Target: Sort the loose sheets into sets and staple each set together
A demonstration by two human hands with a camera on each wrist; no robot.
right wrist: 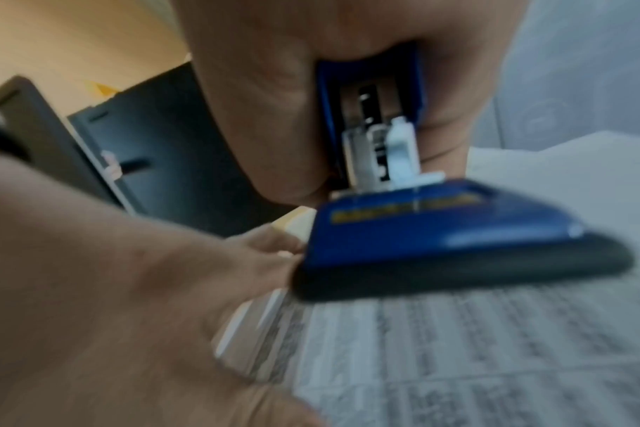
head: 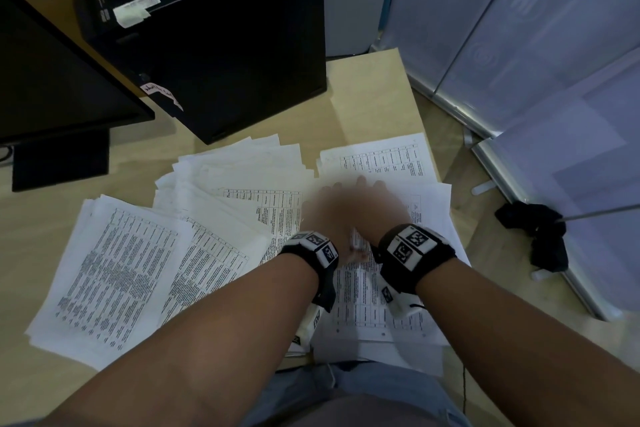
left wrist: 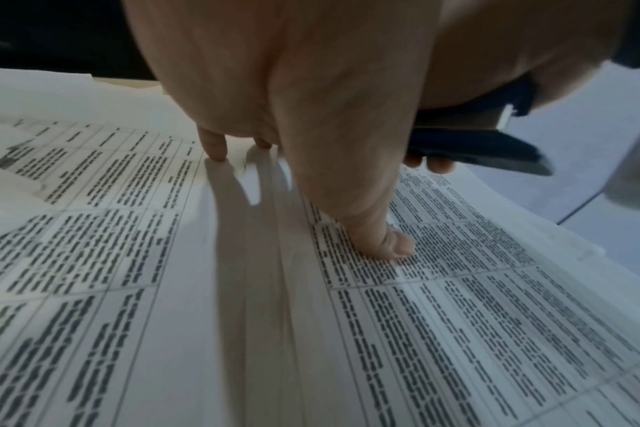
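Stapling was in hand: the right hand (right wrist: pixel 311 86) gripped a blue stapler (right wrist: pixel 439 231) while the left hand (left wrist: pixel 293 115), fingers extended, pressed the printed set (left wrist: pixel 457 317) flat. Next, the set's corner, toward twelve o'clock, probably needed feeding between the stapler's arms.

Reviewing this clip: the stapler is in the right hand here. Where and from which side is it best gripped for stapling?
Much as it is held now: the right hand wraps the blue stapler at its rear, hinge end, coming from above and behind. That probably suits it, since the open front mouth stays free to slide over the sheets that the left hand presses flat.
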